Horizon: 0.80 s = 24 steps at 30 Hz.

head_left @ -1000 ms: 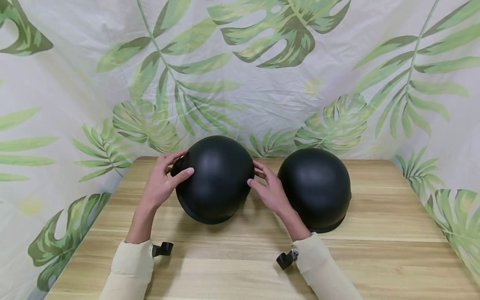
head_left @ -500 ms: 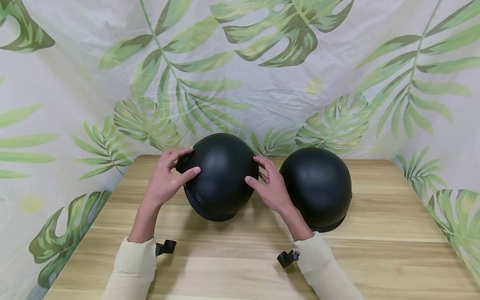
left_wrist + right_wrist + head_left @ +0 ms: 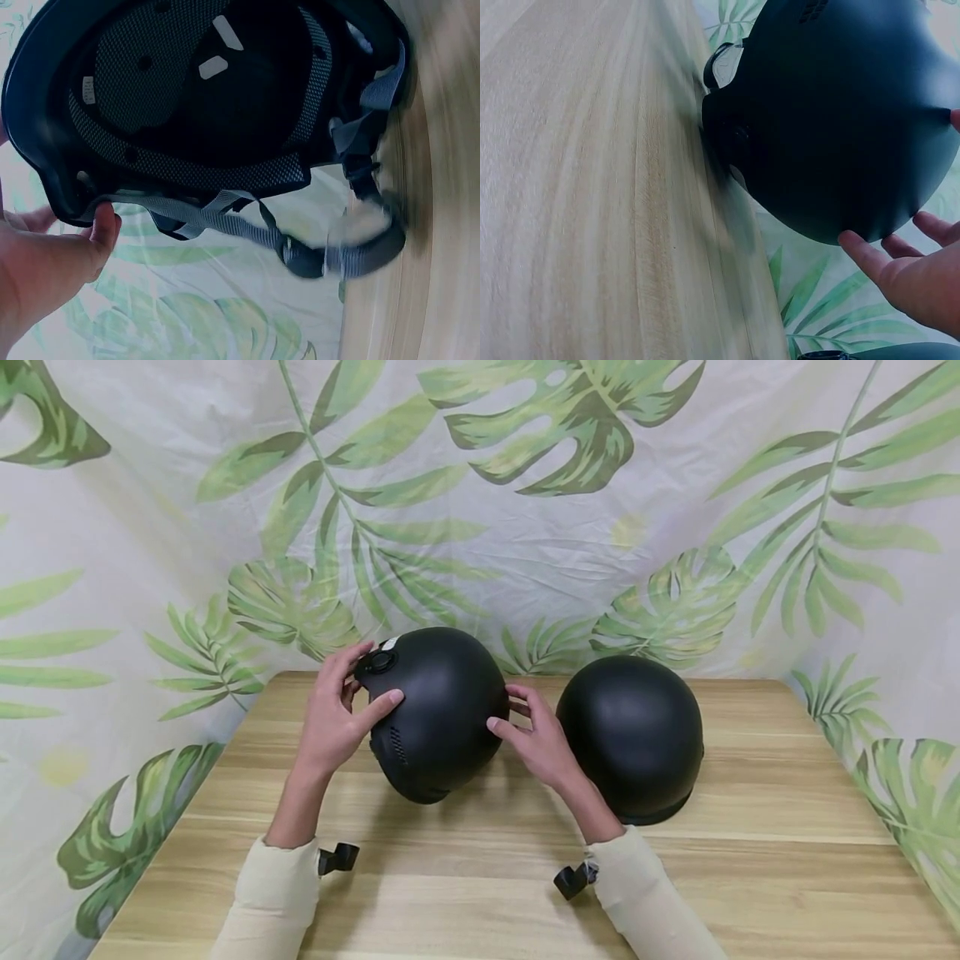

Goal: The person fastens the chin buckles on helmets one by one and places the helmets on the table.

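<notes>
A black helmet [image 3: 453, 702], tilted, is raised over the wooden table. My left hand [image 3: 330, 722] grips its left edge, thumb on the shell, fingers behind near a round dial [image 3: 379, 661]. In the left wrist view, that hand [image 3: 56, 259] holds the rim beside a grey chin strap [image 3: 247, 229], which hangs below the padded interior [image 3: 142, 67]. Fingertips of my right hand [image 3: 542, 742] touch the opposite side of the shell; the right wrist view shows this hand [image 3: 922, 277] with fingers spread against the helmet [image 3: 832, 112].
A second black helmet [image 3: 630, 735] stands dome-up on the table [image 3: 787, 793], just right of my right hand. Behind the table hangs a leaf-patterned cloth [image 3: 540, 560]. Small black devices are attached at both sleeve cuffs.
The held helmet has turned, bringing its dial, a white label and side vent holes into view. My left hand has shifted slightly right; the second helmet stays in place.
</notes>
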{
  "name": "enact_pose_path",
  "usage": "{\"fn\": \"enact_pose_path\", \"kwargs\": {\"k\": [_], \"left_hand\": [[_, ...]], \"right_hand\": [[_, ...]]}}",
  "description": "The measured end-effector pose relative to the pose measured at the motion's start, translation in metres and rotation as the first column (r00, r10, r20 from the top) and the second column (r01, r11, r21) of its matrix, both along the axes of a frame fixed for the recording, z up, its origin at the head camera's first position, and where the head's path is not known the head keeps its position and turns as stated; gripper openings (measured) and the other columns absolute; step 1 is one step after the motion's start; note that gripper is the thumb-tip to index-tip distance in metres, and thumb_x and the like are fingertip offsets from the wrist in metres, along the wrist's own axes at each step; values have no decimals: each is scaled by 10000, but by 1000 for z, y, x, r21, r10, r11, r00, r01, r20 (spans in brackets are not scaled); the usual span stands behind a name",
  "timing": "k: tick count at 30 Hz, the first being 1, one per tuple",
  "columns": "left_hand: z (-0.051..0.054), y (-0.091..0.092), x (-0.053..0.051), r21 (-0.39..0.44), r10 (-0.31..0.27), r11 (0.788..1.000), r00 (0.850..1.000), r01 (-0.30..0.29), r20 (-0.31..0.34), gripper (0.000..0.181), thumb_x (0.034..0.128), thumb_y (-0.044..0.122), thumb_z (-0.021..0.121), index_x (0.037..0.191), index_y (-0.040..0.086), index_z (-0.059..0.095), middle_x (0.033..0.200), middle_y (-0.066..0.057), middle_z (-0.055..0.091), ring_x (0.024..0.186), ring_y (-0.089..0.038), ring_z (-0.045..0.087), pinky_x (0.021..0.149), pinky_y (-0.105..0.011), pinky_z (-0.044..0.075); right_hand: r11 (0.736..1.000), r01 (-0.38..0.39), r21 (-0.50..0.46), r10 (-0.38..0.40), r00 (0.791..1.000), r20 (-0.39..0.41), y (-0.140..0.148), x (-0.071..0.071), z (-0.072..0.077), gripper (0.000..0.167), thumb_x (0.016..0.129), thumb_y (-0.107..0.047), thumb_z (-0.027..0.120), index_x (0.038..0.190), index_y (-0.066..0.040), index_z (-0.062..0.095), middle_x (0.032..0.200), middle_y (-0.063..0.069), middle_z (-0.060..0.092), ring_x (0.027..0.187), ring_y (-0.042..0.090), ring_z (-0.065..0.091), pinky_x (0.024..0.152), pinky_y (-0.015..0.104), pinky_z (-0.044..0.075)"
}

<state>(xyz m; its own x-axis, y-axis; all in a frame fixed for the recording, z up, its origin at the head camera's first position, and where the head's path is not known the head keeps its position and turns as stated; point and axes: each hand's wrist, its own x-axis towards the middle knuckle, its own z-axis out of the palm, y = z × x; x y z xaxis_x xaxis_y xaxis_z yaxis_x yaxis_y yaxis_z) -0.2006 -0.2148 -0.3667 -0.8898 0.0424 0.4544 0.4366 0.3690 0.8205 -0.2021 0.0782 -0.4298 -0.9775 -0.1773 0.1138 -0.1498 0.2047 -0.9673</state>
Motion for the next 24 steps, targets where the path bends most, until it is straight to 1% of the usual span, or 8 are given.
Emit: {"fn": "enact_pose_path", "kwargs": {"k": [4,6,8,12,14,17,20,24], "left_hand": [[0,3,0,6,29,1000,996,-30,79,792,932,146,827,1621,74,443,1571,-165,509,1346,-258,557,1021,-85,478],[0,5,1,-17,53,999,994,-51,100,809,942,208,829,1634,88,428,1574,-160,528,1338,-294,582,993,-92,491],[-1,6,1,-27,64,998,992,-62,106,792,948,236,827,1628,98,446,1560,-158,549,1329,-315,600,971,-101,498],[-1,8,2,-45,63,997,995,-60,75,735,952,213,816,1603,98,494,1569,-152,560,1336,-351,620,983,-132,502],[-1,9,2,-52,58,997,996,-55,62,715,955,199,811,1596,108,507,1569,-146,565,1346,-358,621,1021,-199,515],[-1,10,3,-63,52,997,997,-49,50,708,956,193,809,1595,117,513,1570,-143,568,1360,-373,619,1088,-373,529],[0,12,3,-81,53,996,998,-49,43,713,955,210,813,1599,143,514,1577,-138,568,1359,-388,625,1113,-521,517],[0,14,3,-88,50,995,998,-46,43,722,955,234,817,1606,180,510,1585,-131,565,1353,-400,633,1123,-565,512]], "right_hand": [[1000,8,5,-8,1000,-2,0,1,0,710,997,-359,742,1610,-162,441,1674,90,411,1545,382,453,1211,598,448],[1000,12,5,-12,1000,-3,-1,1,0,728,991,-366,749,1617,-174,432,1680,83,398,1548,388,445,1209,604,448],[1000,10,2,-10,1000,-8,-1,1,0,742,986,-364,755,1621,-169,424,1682,91,391,1545,402,442,1201,612,453],[1000,2,2,-2,1000,-17,-2,1,-2,738,993,-361,739,1622,-149,417,1678,111,399,1531,425,449,1196,633,448],[1000,-2,5,2,1000,-16,-3,1,-3,727,1000,-362,724,1622,-144,416,1672,115,410,1523,429,456,1195,642,444],[1000,-5,4,5,1000,-11,-3,1,-4,710,1011,-369,705,1618,-137,418,1667,118,418,1515,428,466,1189,644,447],[1000,-10,-1,10,1000,-8,-4,2,-4,699,1018,-383,693,1613,-136,422,1664,116,419,1513,421,473,1185,633,456],[1000,-24,1,24,1000,0,-4,2,-4,703,1015,-400,685,1617,-152,421,1669,102,415,1522,407,466,1186,626,457]]}}
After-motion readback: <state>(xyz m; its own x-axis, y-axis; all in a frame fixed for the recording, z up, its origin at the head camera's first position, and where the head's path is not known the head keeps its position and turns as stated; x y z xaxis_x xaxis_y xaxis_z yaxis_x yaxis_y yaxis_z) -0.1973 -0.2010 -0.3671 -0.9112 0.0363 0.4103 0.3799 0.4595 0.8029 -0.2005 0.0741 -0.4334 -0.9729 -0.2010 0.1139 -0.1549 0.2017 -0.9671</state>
